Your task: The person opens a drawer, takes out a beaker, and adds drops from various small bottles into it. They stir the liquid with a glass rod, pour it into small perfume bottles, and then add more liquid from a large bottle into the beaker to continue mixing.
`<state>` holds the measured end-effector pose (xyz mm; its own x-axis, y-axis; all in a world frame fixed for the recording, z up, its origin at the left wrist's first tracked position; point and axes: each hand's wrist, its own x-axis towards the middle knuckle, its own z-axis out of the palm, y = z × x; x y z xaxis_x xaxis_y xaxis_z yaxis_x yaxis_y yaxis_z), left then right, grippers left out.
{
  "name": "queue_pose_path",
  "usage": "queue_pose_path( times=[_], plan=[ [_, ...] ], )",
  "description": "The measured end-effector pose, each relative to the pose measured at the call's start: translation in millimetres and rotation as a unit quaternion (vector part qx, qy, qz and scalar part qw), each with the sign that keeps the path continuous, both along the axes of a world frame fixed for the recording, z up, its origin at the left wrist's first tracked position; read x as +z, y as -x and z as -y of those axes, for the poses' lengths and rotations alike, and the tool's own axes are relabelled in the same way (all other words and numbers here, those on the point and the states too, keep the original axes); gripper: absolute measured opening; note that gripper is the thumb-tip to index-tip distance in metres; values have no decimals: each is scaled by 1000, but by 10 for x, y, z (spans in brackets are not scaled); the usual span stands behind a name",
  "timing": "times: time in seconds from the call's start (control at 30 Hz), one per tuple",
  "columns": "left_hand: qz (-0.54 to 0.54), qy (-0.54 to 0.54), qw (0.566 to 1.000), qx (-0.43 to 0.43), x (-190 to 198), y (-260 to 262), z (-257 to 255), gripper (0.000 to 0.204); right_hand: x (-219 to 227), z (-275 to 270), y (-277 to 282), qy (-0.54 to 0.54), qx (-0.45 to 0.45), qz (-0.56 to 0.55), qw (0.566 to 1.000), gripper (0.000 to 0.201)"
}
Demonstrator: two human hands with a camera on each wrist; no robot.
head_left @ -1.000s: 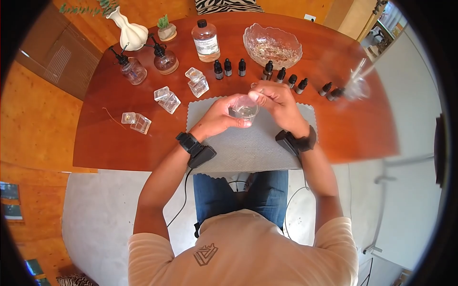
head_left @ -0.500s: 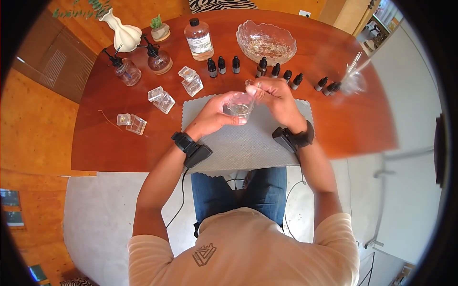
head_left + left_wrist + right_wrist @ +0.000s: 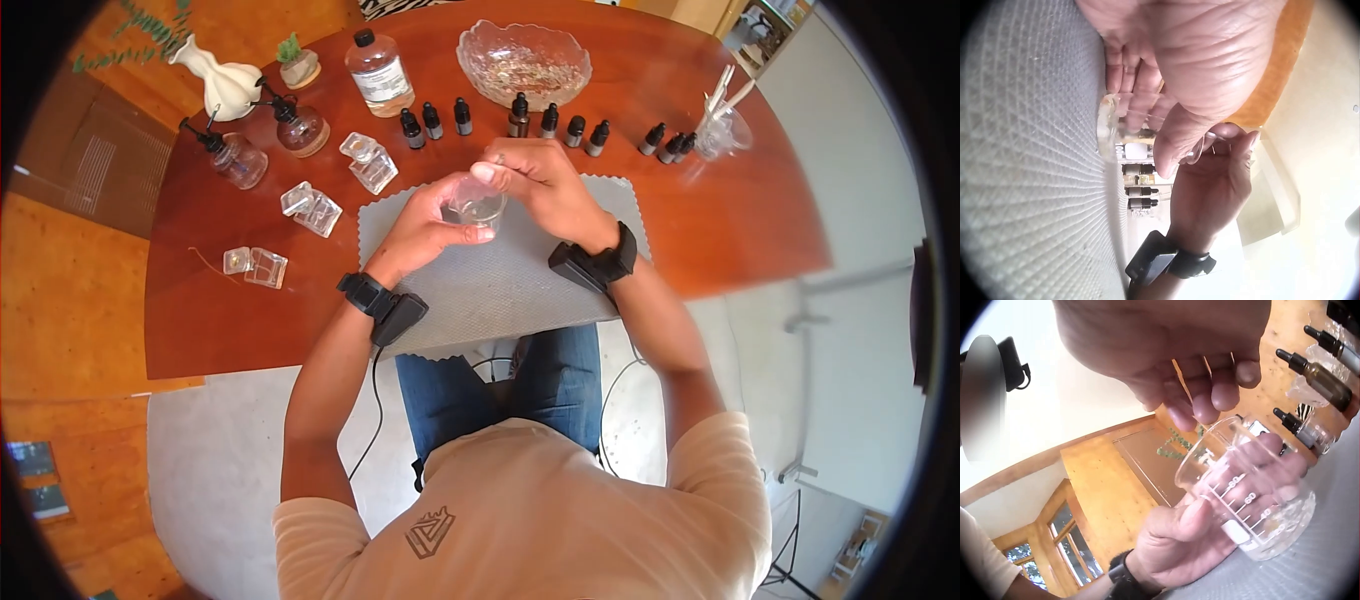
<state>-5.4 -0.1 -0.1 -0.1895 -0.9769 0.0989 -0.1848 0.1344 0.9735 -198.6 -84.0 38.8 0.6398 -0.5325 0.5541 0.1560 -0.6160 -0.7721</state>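
My left hand [image 3: 425, 222] grips a small clear beaker [image 3: 478, 212] over the grey mat [image 3: 500, 290], thumb on the near side and fingers around the far side. In the right wrist view the beaker [image 3: 1282, 540] tilts, with white graduation marks on its wall and a little clear liquid at its base. Above the rim, my right hand [image 3: 552, 190] has thumb and forefinger pinched together on a thin clear rod. The rod [image 3: 1211, 136] is mostly hidden by the fingers. The right hand's other fingers curl loosely over the beaker's mouth.
Several dark dropper bottles [image 3: 518, 118] line the table behind the mat. Square glass bottles [image 3: 372, 168] and spray bottles [image 3: 240, 160] stand to the left. Behind are a labelled bottle [image 3: 382, 80], a glass bowl [image 3: 530, 70] and a white vase [image 3: 225, 90]. Reed sticks [image 3: 722, 100] stand at right.
The head view has shifted, so the table things sit further left and higher. Both hands stay at the beaker. The rod's round end, seen above the right fingers earlier, is now largely hidden.
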Motion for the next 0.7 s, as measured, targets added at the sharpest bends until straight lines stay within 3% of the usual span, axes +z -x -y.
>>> queue_pose_path(
  times=[0.13,0.23,0.33,0.43,0.53,0.63,0.7],
  plan=[
    [-31,-17,999,6,29,36,-28,56,9,23,101,-125,62,-38,990,38],
    [-12,1,1000,0,44,41,-22,57,44,49,116,-21,-49,-89,995,38],
    [-9,-8,1000,1,1,17,-12,57,29,-18,30,-8,-22,-17,1000,38],
    [-6,-7,1000,-6,20,14,-8,58,-33,-2,10,-110,63,-11,992,37],
    [-23,-7,1000,-2,26,48,-19,58,10,17,82,-42,-64,-78,994,35],
    [-23,-5,1000,0,-5,27,-13,59,14,27,52,84,-128,-95,984,33],
    [-23,-6,1000,1,-34,24,1,59,-11,25,3,33,-56,-43,997,35]
  ],
)
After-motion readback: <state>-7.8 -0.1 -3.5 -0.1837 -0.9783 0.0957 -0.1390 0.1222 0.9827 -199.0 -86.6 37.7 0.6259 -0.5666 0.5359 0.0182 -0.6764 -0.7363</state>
